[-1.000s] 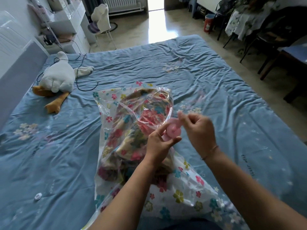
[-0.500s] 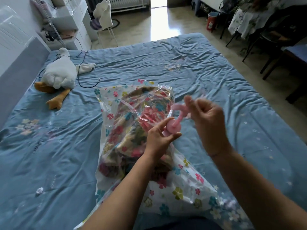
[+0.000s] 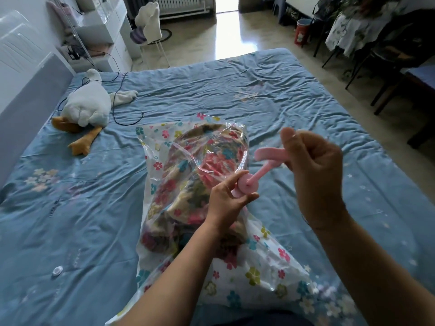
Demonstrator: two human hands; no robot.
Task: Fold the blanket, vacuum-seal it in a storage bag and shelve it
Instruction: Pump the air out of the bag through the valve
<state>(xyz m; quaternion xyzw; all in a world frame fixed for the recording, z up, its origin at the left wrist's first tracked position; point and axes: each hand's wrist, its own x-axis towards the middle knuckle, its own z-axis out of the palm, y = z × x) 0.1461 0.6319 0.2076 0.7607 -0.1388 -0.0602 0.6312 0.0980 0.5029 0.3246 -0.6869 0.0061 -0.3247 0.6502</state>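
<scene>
A clear storage bag (image 3: 162,147) printed with coloured flowers lies on the blue bed (image 3: 294,109). Inside it is the folded flowery blanket (image 3: 195,182), crumpled under the plastic. A pink hand pump (image 3: 247,184) stands on the bag near its middle. My left hand (image 3: 226,201) grips the pump's round body. My right hand (image 3: 313,170) grips the pump's pink T-handle (image 3: 268,155), which is pulled out on its rod, up and to the right. The pump's lower part is hidden behind my left hand.
A white plush goose (image 3: 87,109) and a black cable (image 3: 117,107) lie at the bed's far left. A small white cap (image 3: 57,270) sits on the sheet at near left. Chairs, a table (image 3: 367,27) and a red bin (image 3: 301,31) stand beyond the bed.
My right hand has drawn the pump handle out of the body, up and to the right. My left hand has kept its hold on the pump body.
</scene>
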